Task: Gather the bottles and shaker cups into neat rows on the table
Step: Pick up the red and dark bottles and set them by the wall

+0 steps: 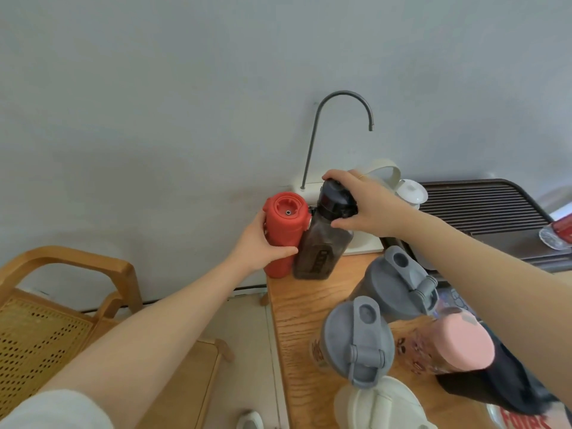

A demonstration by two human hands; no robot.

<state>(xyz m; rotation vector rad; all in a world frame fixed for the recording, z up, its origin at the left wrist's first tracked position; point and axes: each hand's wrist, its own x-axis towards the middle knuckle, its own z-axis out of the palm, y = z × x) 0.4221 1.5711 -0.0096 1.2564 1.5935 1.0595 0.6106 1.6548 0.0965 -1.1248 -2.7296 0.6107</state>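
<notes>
The left hand (pixel 258 239) wraps the side of the red bottle (pixel 283 235), thumb across its front and fingers curled round the far side. The right hand (pixel 365 205) grasps the black cap of the dark smoky bottle (pixel 322 243) from above, fingers over the top and thumb below the cap. The two bottles stand upright and touch, side by side at the far left corner of the wooden table (pixel 297 311), the red one right at the left edge.

Nearer the camera stand two grey-lidded shaker cups (pixel 399 286) (pixel 359 339), close together, and a pink-capped patterned bottle (pixel 445 345) lying tilted to their right; a white lid (pixel 383 404) shows at the bottom, possibly another bottle, though it is cut off. Bare tabletop lies between the held pair and the shakers. Behind the bottles a white water dispenser (pixel 365 239) with a curved spout sits against the wall, beside a dark slatted tray (pixel 483 205). A wooden cane chair (pixel 62 305) stands left of the table
</notes>
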